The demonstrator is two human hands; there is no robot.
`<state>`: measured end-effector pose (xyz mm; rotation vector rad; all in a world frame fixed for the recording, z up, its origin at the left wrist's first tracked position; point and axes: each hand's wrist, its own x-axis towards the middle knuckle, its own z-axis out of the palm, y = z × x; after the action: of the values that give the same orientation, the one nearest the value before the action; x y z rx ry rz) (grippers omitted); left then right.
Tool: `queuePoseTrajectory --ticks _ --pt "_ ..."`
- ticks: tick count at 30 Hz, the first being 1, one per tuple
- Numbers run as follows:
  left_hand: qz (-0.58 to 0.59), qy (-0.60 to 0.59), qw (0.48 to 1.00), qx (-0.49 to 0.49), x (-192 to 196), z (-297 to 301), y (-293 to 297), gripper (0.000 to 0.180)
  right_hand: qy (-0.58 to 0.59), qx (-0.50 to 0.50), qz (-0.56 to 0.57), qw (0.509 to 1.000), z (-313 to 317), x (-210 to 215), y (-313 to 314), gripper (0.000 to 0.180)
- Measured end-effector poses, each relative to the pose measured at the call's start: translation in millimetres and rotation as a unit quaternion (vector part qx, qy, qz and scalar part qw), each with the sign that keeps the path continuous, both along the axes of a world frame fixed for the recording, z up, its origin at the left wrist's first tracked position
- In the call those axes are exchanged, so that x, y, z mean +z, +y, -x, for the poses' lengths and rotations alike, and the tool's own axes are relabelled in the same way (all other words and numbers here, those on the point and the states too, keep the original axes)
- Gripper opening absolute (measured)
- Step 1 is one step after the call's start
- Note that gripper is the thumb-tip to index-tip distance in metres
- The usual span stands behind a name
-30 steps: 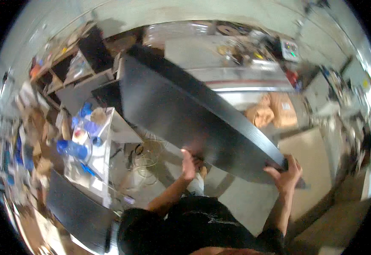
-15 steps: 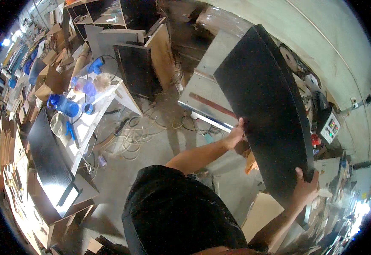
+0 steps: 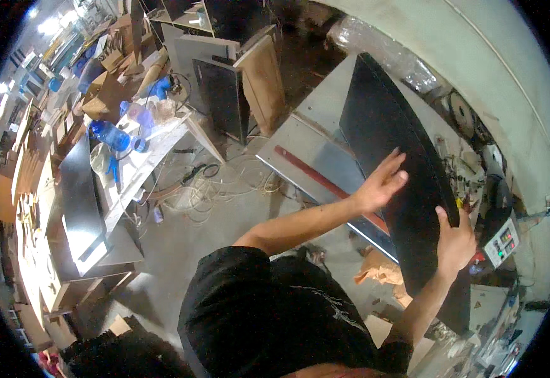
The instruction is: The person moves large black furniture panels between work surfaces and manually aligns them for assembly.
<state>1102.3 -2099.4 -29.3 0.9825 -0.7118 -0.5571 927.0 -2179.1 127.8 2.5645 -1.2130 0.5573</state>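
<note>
A long black panel [image 3: 376, 120] stands tilted on its edge over a grey machine table [image 3: 319, 94] in front of me. My left hand [image 3: 382, 184] lies against the panel's broad face with its fingers stretched out; whether it presses or only hovers there is hard to tell. Farther to the right, my right hand [image 3: 456, 247] grips the panel's long edge, the thumb on the near face and the fingers hidden behind. Along the table top runs a reddish-brown strip [image 3: 312, 171], partly covered by my left forearm.
At left, a cluttered workbench [image 3: 155, 148] carries a blue bottle [image 3: 110, 135], with another black panel [image 3: 81, 195] leaning beside it. Loose cables [image 3: 218, 189] lie on the floor. A control box with buttons [image 3: 500, 242] stands at right, near an orange-brown cloth [image 3: 379, 266].
The panel has turned and come down toward the machine table. My left hand has left its edge and moved onto its face, fingers extended. The right hand keeps its hold.
</note>
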Motion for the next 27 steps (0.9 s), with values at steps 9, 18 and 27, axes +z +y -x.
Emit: queuePoseTrajectory --ticks 9,18,27 --pt "-0.050 -0.686 0.722 0.073 113.0 -10.1 -71.3 0.065 -0.068 0.089 0.034 0.993 28.6 -13.6 -56.6 0.047" --pt "-0.110 -0.727 0.677 -0.014 135.4 12.1 -104.0 0.061 -0.640 -0.213 -0.079 0.734 311.3 -126.3 -106.9 0.062" --pt "-0.106 -0.749 0.617 -0.218 140.0 162.8 -164.0 0.050 -0.472 -0.270 -0.149 0.826 293.0 -71.3 -95.9 0.068"
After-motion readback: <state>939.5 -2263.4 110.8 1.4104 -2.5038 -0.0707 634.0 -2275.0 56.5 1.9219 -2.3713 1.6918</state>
